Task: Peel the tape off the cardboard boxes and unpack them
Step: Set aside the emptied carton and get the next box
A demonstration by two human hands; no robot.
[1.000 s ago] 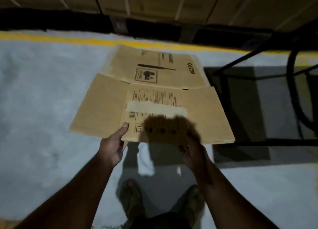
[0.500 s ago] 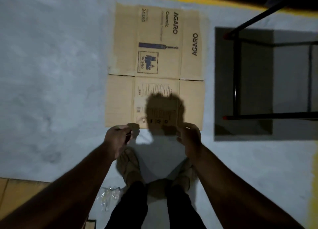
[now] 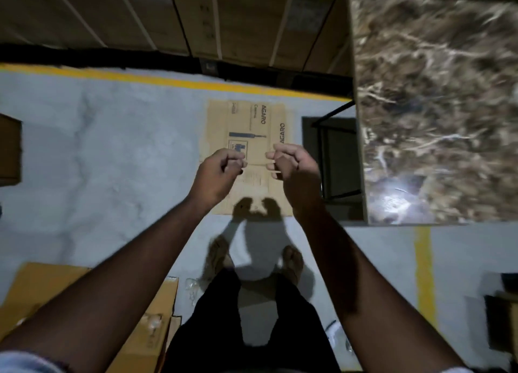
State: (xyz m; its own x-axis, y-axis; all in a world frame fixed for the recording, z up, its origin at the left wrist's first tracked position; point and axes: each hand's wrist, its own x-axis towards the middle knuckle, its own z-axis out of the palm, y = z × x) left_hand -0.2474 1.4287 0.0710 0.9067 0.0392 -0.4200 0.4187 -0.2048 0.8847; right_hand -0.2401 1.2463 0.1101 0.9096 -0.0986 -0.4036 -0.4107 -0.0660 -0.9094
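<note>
Grey concrete floor (image 3: 112, 154) with a yellow painted line (image 3: 168, 79) fills the frame's middle, stacked cartons along the top and a marble-patterned table (image 3: 437, 106) at the upper right. At centre, a flattened AGARO cardboard box (image 3: 252, 126) lies printed side up on the floor, just left of the table's dark frame. Left hand (image 3: 217, 175) and right hand (image 3: 294, 168) hover above it, apart from the cardboard, fingers curled inward; whether they pinch a tape scrap I cannot tell. Likely light and stiff but bendable at the creases, the sheet is best lifted by a near edge. More cardboard (image 3: 84, 302) sits at lower left.
</note>
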